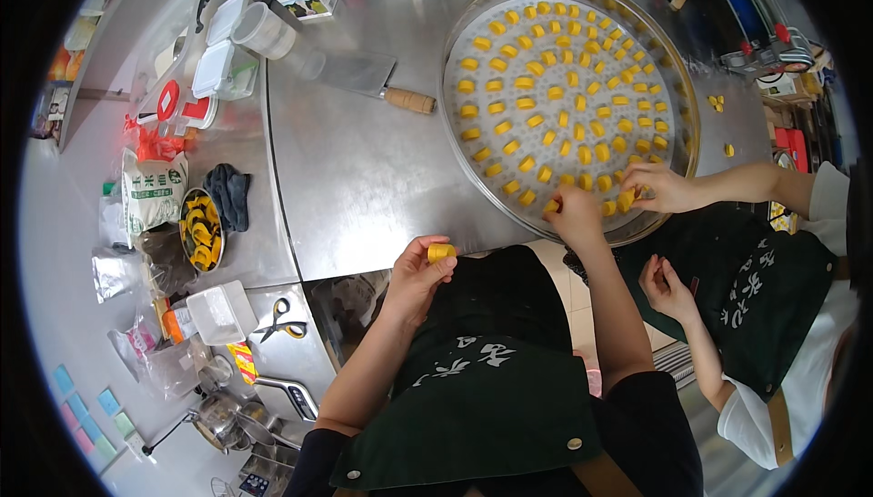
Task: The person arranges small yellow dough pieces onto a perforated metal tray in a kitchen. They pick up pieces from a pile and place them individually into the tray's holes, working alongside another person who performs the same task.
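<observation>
In my left hand [417, 275], held over the table's front edge, a stack of yellow dough discs [442, 253] sits between thumb and fingers. My right hand [576, 217] reaches over the near rim of a large round metal tray [458, 168]. Its fingertips pinch a small yellow dough piece [551, 206] low over the tray's pale, perforated-looking liner [492, 149]. Many similar yellow pieces [524, 82] stand spaced in rings across that liner. My fingers partly hide the pieces nearest the rim.
At my right, a co-worker's hand [658, 187] holds yellow pieces over the tray; the other hand [668, 289] hangs lower. A cleaver [409, 99] lies left of the tray. Scissors [279, 323] and a bowl of yellow-orange peels [202, 231] are farther left. A hand-cranked machine [764, 19] stands back right.
</observation>
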{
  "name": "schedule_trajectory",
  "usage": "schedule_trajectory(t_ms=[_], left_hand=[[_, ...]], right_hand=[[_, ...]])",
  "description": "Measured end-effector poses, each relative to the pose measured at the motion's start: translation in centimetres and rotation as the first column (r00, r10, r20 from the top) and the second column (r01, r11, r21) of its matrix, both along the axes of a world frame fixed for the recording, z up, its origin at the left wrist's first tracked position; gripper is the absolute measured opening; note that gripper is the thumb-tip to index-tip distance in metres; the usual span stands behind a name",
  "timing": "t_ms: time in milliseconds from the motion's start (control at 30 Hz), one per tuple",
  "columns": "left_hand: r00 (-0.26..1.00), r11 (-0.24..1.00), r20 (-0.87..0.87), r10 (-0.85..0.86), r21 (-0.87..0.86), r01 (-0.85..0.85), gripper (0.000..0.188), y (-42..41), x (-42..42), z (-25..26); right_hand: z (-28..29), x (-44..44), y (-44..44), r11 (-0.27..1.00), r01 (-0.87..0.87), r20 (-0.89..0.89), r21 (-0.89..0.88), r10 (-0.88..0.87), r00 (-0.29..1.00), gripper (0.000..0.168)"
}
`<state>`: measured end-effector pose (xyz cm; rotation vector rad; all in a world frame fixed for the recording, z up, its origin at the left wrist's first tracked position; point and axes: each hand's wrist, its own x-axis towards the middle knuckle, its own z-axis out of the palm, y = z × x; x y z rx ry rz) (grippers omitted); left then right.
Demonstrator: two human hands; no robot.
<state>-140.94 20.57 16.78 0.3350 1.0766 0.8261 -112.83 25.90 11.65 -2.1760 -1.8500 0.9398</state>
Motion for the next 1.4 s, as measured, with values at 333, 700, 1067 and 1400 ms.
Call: schedule_trajectory(t_ms=[333, 700, 1067, 1400], left_hand=[[0.999, 0.999, 0.009, 0.043, -0.016, -0.043, 0.032, -0.3, -0.1, 0.1], [1.000, 1.000, 0.022, 0.008, -0.021, -0.007, 0.035, 0.4, 0.9, 0.6], [0.975, 0.965, -0.124, -0.183, 0.167, 0.203, 0.032, 0.9, 3.4, 0.8], [0.930, 0.914, -0.067, -0.361, 0.174, 0.367, 0.032, 0.5, 3.5, 0.9]], right_hand=[[-0.7, -1.2, 1.0, 0.995, -0.099, 0.128, 0.001, 0.098, 0.987, 0.033], [0.5, -1.0, 1.1, 0.993, -0.115, 0.118, -0.006, 0.115, 0.986, 0.033], [9.8, -8.7, -5.0, 0.917, -0.158, -0.390, 0.367, 0.306, 0.869, 0.038], [8.9, -6.2, -5.6, 0.986, -0.069, -0.644, 0.152, 0.152, 0.750, 0.029]])
